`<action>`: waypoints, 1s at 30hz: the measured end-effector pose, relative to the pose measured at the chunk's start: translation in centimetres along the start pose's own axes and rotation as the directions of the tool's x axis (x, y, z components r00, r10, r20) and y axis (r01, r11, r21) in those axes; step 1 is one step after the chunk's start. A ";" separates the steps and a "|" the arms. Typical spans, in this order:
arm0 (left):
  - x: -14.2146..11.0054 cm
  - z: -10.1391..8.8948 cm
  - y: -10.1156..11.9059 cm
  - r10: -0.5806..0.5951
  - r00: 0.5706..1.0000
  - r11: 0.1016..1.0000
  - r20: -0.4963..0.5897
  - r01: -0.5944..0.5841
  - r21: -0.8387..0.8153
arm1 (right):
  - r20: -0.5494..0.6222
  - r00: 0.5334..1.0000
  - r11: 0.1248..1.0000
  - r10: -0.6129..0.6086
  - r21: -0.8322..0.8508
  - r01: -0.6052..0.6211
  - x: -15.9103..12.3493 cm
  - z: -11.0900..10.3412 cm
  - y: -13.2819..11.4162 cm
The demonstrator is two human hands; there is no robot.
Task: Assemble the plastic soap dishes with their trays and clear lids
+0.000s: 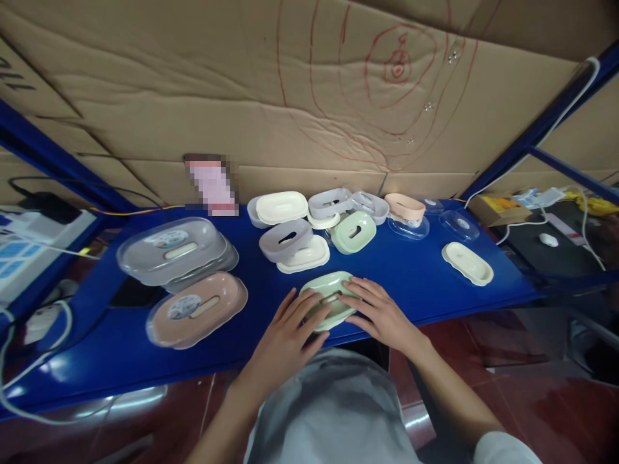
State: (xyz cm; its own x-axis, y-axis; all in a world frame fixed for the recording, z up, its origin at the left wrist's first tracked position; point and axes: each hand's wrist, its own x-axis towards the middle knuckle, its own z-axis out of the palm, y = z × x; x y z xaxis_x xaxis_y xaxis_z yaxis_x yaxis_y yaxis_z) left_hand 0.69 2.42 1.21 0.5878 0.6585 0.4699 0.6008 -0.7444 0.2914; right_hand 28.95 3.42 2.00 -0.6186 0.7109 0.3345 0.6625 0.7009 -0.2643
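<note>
A pale green oval box with a slot in its top (333,317) lies near the table's front edge, between my two hands. My left hand (294,325) rests on its left side, fingers stretched over the top and slightly apart. From the right, my right hand (380,312) reaches over the other end, its fingers spread and touching the top near the slot. My fingers cover part of the box. Just behind it are another green slotted oval piece (354,232), a grey slotted piece (285,240) and a cream oval tray (307,254).
On the left of the blue table (401,283) lie a pink oval box (217,299) and a grey one with a clear cover (169,248). Further back are a peach piece (405,206) and clear covers (459,225). A cream tray (468,263) lies right. Cardboard (217,77) stands behind.
</note>
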 end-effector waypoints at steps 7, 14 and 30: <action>-1.0 0.4 -0.1 -0.027 0.999 0.999 0.036 0.025 0.029 | 0.016 0.998 0.998 -0.064 -0.008 0.064 0.2 0.3 -0.4; -0.9 0.3 0.3 -0.069 0.997 0.997 0.026 0.070 -0.038 | -0.164 0.969 0.981 0.185 -0.034 -0.193 2.9 -4.9 8.3; -1.0 -0.2 -0.3 -0.408 0.913 0.871 0.026 0.398 -0.288 | -0.264 0.928 0.961 0.265 0.153 -0.231 12.8 -5.5 17.7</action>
State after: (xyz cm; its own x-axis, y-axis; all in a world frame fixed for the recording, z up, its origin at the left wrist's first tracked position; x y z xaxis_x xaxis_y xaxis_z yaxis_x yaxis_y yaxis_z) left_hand -0.23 1.91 0.84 0.3053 0.9075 0.2884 0.6014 -0.4186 0.6805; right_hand 35.11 24.62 6.53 -0.2871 0.8295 0.4790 0.7147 0.5185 -0.4695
